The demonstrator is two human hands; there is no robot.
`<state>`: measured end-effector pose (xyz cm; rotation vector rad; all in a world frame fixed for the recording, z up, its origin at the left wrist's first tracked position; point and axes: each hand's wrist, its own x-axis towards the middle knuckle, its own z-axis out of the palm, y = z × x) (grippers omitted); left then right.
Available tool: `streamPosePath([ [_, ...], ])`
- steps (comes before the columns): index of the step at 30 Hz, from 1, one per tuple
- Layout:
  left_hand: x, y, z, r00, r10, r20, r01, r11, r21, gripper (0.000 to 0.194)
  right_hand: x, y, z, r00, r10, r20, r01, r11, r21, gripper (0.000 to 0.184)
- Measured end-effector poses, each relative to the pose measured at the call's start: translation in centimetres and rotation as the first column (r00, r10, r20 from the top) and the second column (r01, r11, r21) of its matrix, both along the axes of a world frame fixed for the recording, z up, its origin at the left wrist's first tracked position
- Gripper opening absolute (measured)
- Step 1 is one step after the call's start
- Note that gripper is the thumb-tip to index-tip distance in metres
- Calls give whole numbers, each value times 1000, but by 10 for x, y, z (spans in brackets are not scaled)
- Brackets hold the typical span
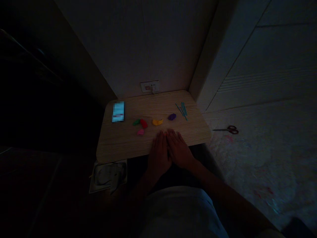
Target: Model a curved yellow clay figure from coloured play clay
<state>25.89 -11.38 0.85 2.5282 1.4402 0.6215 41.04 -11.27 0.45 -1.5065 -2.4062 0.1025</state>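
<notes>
My left hand [159, 152] and my right hand [179, 150] lie side by side at the front edge of a small wooden table [121, 143]. Their fingers are stretched forward over the tabletop, thumbs close together; what is under the palms is hidden. Just beyond the fingertips is a yellow lump of what looks like modelling clay [158, 122]. A purple lump [172, 116] is farther right. To the left, a red lump [143, 123] touches a green one [136, 122], with a pink lump [140, 132] in front of them. Several thin teal sticks [182, 110] are at the back right.
A phone with a lit, blurred screen [118, 112] lies at the table's back left. Behind the table is a wall socket [150, 86] with a plug. Scissors [230, 130] rest on the pale floor covering at right. A tray-like object [92, 185] sits below left. The room is dim.
</notes>
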Motion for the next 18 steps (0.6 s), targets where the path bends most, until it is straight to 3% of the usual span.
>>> streamPosePath([
  [12,3,44,2,999,-25,-34,25,1000,-3,80,0,39,6,1000,9,3,-9,1000,-27,68],
  [18,7,41,-3,1000,3,-18,-2,1000,19,74,-1,38,3,1000,-3,-15,3,1000,-10,66],
])
